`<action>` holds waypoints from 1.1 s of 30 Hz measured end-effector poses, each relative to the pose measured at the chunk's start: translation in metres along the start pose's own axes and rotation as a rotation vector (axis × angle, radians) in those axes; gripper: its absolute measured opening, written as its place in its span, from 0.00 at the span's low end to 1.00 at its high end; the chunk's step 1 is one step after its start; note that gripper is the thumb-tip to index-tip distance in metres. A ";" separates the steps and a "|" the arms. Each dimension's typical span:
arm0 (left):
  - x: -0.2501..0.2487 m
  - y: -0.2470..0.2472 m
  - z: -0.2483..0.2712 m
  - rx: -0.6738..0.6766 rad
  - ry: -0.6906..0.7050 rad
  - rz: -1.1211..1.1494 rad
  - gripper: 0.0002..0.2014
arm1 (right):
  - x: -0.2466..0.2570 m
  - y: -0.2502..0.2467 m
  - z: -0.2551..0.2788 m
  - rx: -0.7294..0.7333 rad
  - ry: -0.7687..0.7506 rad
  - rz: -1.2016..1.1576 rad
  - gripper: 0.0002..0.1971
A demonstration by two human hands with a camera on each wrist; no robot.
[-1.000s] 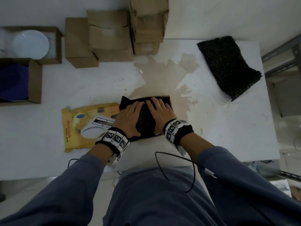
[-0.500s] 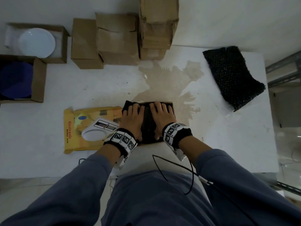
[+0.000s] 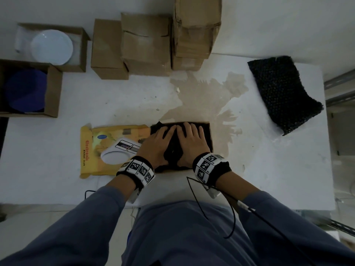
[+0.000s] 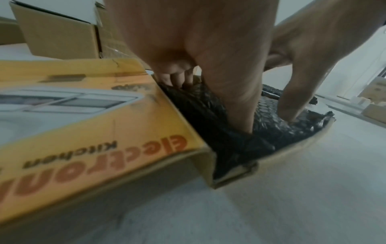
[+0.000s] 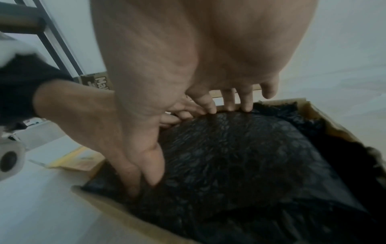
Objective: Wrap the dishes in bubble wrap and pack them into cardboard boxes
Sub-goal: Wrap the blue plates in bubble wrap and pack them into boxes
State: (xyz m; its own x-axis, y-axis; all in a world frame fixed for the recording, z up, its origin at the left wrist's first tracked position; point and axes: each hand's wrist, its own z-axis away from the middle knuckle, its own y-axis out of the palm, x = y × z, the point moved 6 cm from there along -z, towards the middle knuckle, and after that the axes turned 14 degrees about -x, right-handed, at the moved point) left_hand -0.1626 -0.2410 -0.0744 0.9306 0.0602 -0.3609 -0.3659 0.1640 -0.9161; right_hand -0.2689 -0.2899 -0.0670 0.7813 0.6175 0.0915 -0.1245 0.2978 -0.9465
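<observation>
The white table (image 3: 249, 169) carries the open cardboard box (image 3: 211, 138) at its near centre, yellow printed lid flap (image 3: 107, 135) folded out left. Inside lies the bundle (image 3: 173, 148) — a dish, presumably, in black bubble wrap, dimpled and glossy. Left hand (image 3: 156, 145) and right hand (image 3: 192, 143) press it with flat, extended fingers, grasping nothing. Press evenly and tuck the loose far-left corner below the rim — the wrap springs back.

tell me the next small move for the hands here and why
Probably lift both hands off and fold the yellow lid shut. The left hand and right hand press flat on the black bundle, which already sits inside the box, with its lid lying open to the left.
</observation>
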 end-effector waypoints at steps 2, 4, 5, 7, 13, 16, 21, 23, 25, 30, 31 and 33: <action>0.004 -0.001 0.005 -0.018 0.034 0.025 0.59 | 0.003 0.001 0.000 0.001 0.006 -0.021 0.65; 0.010 -0.008 0.013 -0.058 0.075 0.030 0.55 | 0.001 0.004 0.000 0.017 0.030 -0.051 0.66; 0.013 -0.013 0.017 -0.087 0.095 0.011 0.52 | 0.000 0.006 0.000 0.028 0.036 -0.062 0.66; 0.019 -0.018 0.024 -0.095 0.111 -0.038 0.48 | -0.002 0.008 0.000 0.050 0.039 -0.064 0.67; 0.015 -0.001 0.018 0.007 0.094 -0.187 0.52 | -0.001 0.011 0.000 0.069 0.048 -0.063 0.69; 0.015 0.001 0.015 -0.007 0.092 -0.190 0.53 | -0.002 0.012 0.001 0.059 0.050 -0.066 0.69; 0.019 -0.003 0.016 -0.026 0.102 -0.114 0.53 | -0.001 0.014 0.003 0.044 0.049 -0.082 0.69; 0.021 -0.008 0.017 -0.049 0.083 -0.029 0.51 | -0.002 0.014 0.004 0.045 0.047 -0.092 0.68; 0.023 -0.013 0.021 -0.079 0.087 -0.005 0.51 | -0.002 0.015 0.004 0.048 0.046 -0.099 0.68; 0.029 -0.003 0.025 0.002 0.100 -0.170 0.58 | -0.002 0.017 0.005 0.037 0.050 -0.110 0.68; 0.029 -0.002 0.024 -0.007 0.092 -0.187 0.59 | -0.003 0.017 0.005 0.037 0.050 -0.113 0.68; 0.028 0.000 0.022 -0.029 0.063 -0.183 0.63 | -0.003 0.017 0.005 0.032 0.049 -0.113 0.68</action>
State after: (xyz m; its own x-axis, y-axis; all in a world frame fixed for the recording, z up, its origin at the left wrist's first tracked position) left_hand -0.1361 -0.2177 -0.0803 0.9798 -0.0295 -0.1977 -0.1919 0.1378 -0.9717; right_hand -0.2767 -0.2834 -0.0815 0.8202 0.5425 0.1816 -0.0524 0.3872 -0.9205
